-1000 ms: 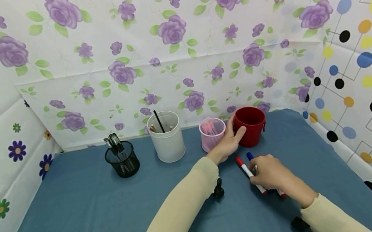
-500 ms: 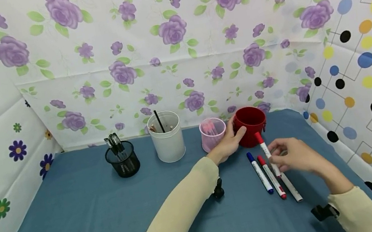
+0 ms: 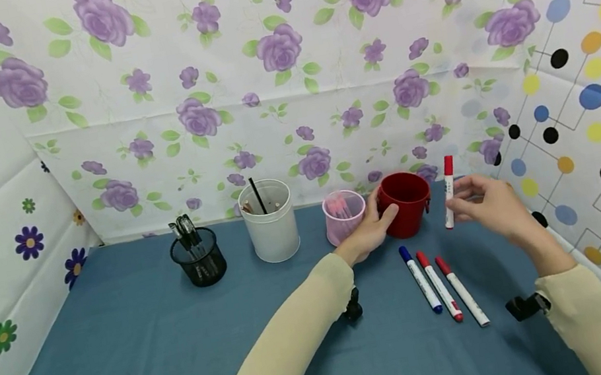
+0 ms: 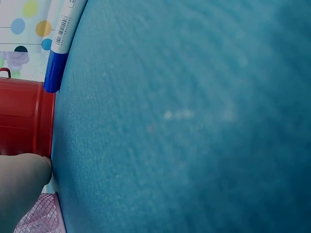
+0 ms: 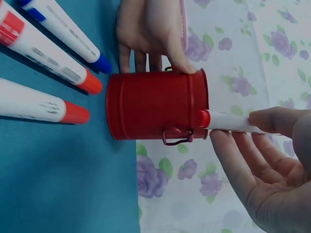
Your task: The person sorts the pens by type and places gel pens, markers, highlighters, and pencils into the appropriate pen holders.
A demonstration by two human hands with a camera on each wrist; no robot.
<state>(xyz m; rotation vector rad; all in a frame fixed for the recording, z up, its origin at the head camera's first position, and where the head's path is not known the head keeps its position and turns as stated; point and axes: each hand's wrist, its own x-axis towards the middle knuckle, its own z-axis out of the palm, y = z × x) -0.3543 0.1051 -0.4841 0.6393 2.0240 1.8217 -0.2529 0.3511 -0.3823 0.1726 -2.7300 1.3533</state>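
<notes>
My right hand (image 3: 489, 206) pinches a red-capped marker (image 3: 449, 195) between thumb and fingers. It stands nearly upright above the table, cap up, to the right of the small red bucket (image 3: 410, 218). In the right wrist view the marker's red lower end (image 5: 204, 118) overlaps the bucket's rim. My left hand (image 3: 367, 233) holds the bucket from its left side, thumb toward the front; some fingers are hidden in the head view. On the cloth in front lie a blue-capped marker (image 3: 421, 280) and two red-capped markers, one in the middle (image 3: 441, 289) and one at the right (image 3: 464, 293).
A pink mesh cup (image 3: 339, 227) with pink things inside stands just left of my left hand. Farther left are a white pail (image 3: 273, 239) holding pencils and a black mesh cup (image 3: 203, 268) with pens. Patterned sheets (image 3: 288, 116) border the blue cloth (image 3: 187, 368).
My right hand has picked one red-capped marker off the cloth and carried it up and to the right, beside the bucket. My left hand has stayed at the bucket.
</notes>
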